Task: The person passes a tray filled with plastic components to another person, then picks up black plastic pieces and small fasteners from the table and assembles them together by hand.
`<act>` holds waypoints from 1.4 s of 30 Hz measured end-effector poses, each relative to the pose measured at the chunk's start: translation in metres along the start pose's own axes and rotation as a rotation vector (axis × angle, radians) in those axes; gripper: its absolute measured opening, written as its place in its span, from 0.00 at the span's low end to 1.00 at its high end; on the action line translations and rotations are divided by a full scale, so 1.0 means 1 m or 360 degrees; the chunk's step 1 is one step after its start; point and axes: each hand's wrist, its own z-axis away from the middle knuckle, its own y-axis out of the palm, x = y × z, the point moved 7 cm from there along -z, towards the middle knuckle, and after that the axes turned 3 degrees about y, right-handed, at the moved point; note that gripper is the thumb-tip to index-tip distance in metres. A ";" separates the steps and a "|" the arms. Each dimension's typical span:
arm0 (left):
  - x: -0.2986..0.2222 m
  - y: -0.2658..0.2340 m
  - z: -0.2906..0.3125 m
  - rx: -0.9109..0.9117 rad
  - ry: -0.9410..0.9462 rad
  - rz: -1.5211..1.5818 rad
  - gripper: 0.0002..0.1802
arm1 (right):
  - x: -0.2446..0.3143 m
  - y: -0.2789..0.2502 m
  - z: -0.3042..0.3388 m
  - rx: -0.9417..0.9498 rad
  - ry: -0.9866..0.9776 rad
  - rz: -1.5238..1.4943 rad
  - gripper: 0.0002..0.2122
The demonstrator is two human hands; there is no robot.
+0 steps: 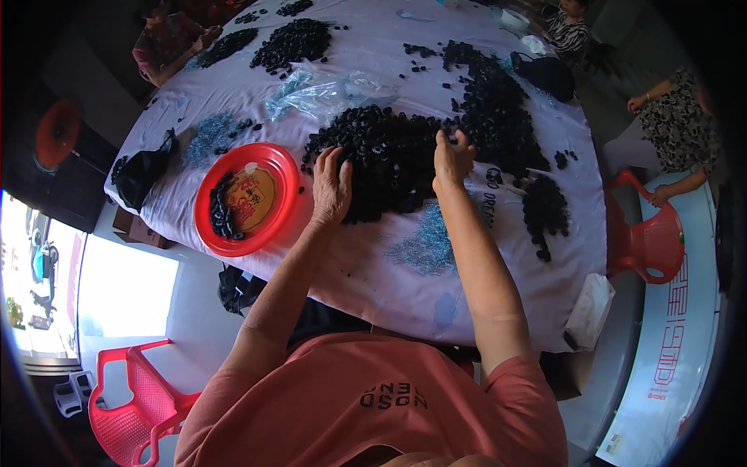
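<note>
The left hand is loosely spread at the near left edge of the black pile, fingers bent, with no piece seen in its grasp. The right hand is at the pile's right edge, thumb and fingers apart; whether a piece hides in its palm I cannot tell. The pile lies between the hands and just beyond them. Its pieces look small, light and fairly stiff, likely to roll or slide on each other; cupped palms would suit many, a fingertip pinch at the sides just one. Left of the left hand is a red basin with more black pieces; nearer than the right hand, blue beads; beyond the pile, clear plastic.
</note>
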 end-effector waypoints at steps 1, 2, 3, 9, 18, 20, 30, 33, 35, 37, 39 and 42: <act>-0.002 0.002 -0.001 0.0012 -0.0002 0.0006 0.22 | -0.013 0.007 -0.005 0.0141 0.0221 0.0102 0.27; -0.005 0.005 -0.002 0.0010 0.0014 0.0008 0.21 | -0.023 0.021 -0.011 0.0183 0.0171 -0.0190 0.28; -0.004 0.006 -0.001 0.0017 0.0008 0.0005 0.21 | -0.017 0.028 -0.012 0.0229 0.0162 -0.0294 0.28; -0.007 -0.001 -0.004 -0.0012 0.0046 0.0023 0.20 | 0.035 0.026 0.019 0.0865 0.0191 -0.0963 0.33; 0.001 0.002 -0.004 -0.0005 0.0063 0.0021 0.19 | 0.065 -0.029 0.164 0.1311 -0.0542 -0.1142 0.06; 0.004 0.005 -0.004 -0.0009 0.0066 -0.0020 0.19 | 0.065 -0.034 0.197 0.1359 -0.0881 -0.1022 0.05; -0.009 0.001 -0.003 0.0021 0.0042 -0.0074 0.26 | 0.022 -0.024 0.108 0.1127 -0.0324 -0.0999 0.12; -0.010 0.003 -0.004 0.0064 0.0035 -0.0089 0.29 | 0.016 -0.025 0.102 0.1130 -0.0257 -0.1084 0.18; -0.011 0.010 -0.003 0.0164 0.0018 -0.0119 0.35 | 0.008 -0.024 0.098 0.1126 -0.0178 -0.1162 0.17; -0.010 0.010 -0.004 0.0194 0.0018 -0.0148 0.38 | 0.013 -0.030 0.098 0.1035 -0.0245 -0.1163 0.15; -0.014 0.010 -0.004 0.0228 0.0025 -0.0171 0.41 | 0.014 -0.034 0.099 0.1013 -0.0233 -0.1181 0.15; -0.040 0.010 0.008 0.0348 0.0207 -0.0463 0.52 | 0.008 -0.038 0.095 0.0975 -0.0228 -0.1093 0.14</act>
